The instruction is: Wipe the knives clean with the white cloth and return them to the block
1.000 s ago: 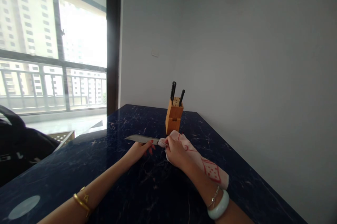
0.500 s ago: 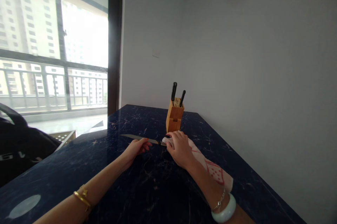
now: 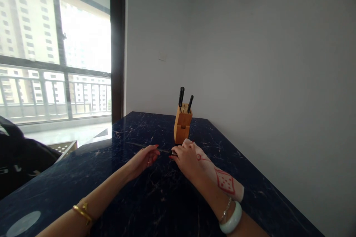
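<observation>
A long knife point(image 3: 144, 147) lies on the dark marble table point(image 3: 155, 200), its blade now edge-on and thin. My left hand point(image 3: 144, 158) curls its fingers over the blade near the middle. My right hand point(image 3: 185, 158) is closed round the knife's black handle end together with a white cloth with red print point(image 3: 222, 181), which trails back along my right forearm. A wooden knife block point(image 3: 182, 124) with two black handles in it stands just behind both hands.
A grey wall runs along the table's right side and back. A large window with a balcony railing point(image 3: 55, 81) is at left. A dark chair or bag point(image 3: 16, 163) sits at the left edge. A pale round patch point(image 3: 23, 223) marks the table's near left.
The knife has turned from blade flat to blade on edge and looks thinner. My right hand slid along to the handle end with the cloth; my left hand stayed on the blade.
</observation>
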`<state>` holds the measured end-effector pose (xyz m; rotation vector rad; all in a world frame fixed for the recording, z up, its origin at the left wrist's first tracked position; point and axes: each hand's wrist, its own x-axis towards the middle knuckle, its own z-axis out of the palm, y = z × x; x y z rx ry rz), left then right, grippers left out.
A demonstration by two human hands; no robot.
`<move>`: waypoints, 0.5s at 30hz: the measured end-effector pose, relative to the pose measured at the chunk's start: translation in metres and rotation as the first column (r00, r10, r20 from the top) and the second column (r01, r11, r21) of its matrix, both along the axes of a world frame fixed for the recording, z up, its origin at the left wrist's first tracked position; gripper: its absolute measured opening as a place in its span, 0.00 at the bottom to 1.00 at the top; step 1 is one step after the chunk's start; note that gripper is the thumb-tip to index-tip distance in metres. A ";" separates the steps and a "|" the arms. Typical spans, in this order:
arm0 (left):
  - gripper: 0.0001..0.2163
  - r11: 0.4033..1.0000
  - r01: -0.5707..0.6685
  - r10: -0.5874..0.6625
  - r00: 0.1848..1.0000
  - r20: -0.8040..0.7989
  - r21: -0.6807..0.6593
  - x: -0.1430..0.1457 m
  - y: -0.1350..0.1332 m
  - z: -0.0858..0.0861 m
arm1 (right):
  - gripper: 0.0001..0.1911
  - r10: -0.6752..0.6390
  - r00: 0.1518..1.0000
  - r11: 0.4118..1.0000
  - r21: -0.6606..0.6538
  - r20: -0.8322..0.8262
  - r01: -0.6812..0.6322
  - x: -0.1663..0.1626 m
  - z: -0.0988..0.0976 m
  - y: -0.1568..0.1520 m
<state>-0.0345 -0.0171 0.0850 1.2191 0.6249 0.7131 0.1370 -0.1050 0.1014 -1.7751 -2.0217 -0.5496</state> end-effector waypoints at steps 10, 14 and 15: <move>0.24 0.978 -0.066 0.053 0.996 0.067 0.198 0.004 -0.001 -0.002 | 0.13 -0.021 0.997 1.000 0.010 -0.070 0.022 0.002 -0.004 0.002; 0.23 0.963 -0.082 0.044 0.987 0.153 0.256 0.001 -0.003 0.008 | 0.12 0.044 0.996 0.998 -0.039 -0.072 -0.047 0.002 -0.008 0.003; 0.22 0.962 -0.089 0.050 0.987 0.154 0.258 0.000 -0.002 0.009 | 0.12 0.051 0.995 0.997 -0.047 -0.090 -0.056 0.003 -0.009 0.004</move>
